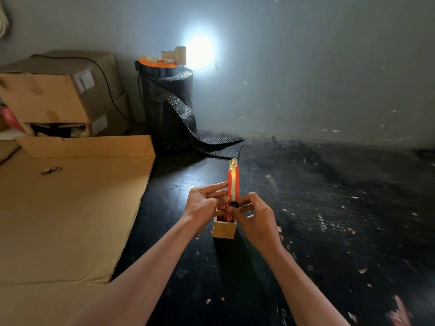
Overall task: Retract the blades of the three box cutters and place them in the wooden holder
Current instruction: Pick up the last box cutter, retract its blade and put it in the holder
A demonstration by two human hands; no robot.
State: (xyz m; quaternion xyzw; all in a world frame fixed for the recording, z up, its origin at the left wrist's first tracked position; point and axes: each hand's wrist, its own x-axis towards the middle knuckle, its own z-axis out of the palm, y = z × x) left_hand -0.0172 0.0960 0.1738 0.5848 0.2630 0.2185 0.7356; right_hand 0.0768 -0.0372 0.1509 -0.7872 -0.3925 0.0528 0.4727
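Observation:
An orange box cutter (233, 182) points away from me above the dark floor, its metal tip sticking out a short way at the far end. My left hand (204, 203) grips its body from the left. My right hand (251, 215) holds its near end, thumb on the black slider knob (234, 204). Directly beneath the hands stands the square wooden holder (224, 229); something orange shows inside its opening, mostly hidden by my fingers.
Flattened cardboard (70, 208) covers the floor at left, with stacked cardboard boxes (58, 95) behind it. A black bubble-wrap roll (169, 109) stands by the wall with a bright lamp (197, 52) on top. Dark floor with scattered scraps extends to the right.

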